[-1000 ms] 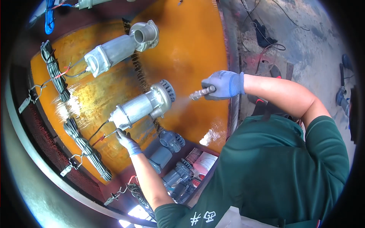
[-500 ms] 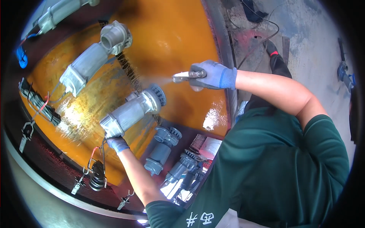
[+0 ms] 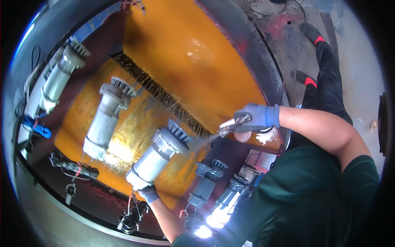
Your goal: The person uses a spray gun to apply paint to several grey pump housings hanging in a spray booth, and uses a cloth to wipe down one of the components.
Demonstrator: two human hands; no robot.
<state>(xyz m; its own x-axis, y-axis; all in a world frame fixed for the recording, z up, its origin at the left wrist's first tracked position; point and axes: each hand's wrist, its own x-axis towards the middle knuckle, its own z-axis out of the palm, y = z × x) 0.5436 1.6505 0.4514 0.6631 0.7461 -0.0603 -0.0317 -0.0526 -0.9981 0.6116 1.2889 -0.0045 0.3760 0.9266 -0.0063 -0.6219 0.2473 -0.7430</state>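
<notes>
My right hand (image 3: 257, 115), in a blue and grey glove, is closed round a metal spray gun (image 3: 228, 126). A fine mist leaves its nozzle toward the slotted end of a grey submersible pump (image 3: 152, 162). At the pump's lower, cabled end is my gloved left hand (image 3: 149, 194), closed on it, with the fingers partly hidden behind the casing. The pump is tilted, its slotted end up and to the right. The nozzle stays apart from it.
Another grey pump (image 3: 101, 126) hangs to the left, and one more (image 3: 59, 84) farther left. Darker grey pumps (image 3: 202, 190) stand at the lower right. Behind is an orange, wet-looking panel (image 3: 185, 45) with a dark slot. Coiled cables (image 3: 74, 166) and clips hang along the front edge.
The view has shifted. The held pump has turned more upright, its slotted end now facing up. The neighbouring pump has turned too. Spray still comes from the gun in my right hand.
</notes>
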